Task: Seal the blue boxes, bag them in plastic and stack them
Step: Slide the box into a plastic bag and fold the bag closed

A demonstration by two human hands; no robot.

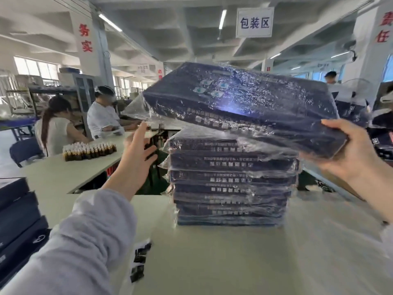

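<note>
A dark blue box wrapped in clear plastic (244,103) hangs tilted above a stack of several bagged blue boxes (231,184) on the white table (212,262). My right hand (348,150) grips the box's near right corner, thumb on top and fingers underneath. My left hand (138,152) is raised to the left of the stack, fingers spread and straight, holding nothing; its fingertips are near the loose plastic at the box's left end.
More dark blue boxes (17,213) are piled at the left table edge. Black label strips (140,258) lie on the table. Rows of small brown bottles (89,150) stand on another table, where two people sit. A plastic sheet (319,241) covers the table's right side.
</note>
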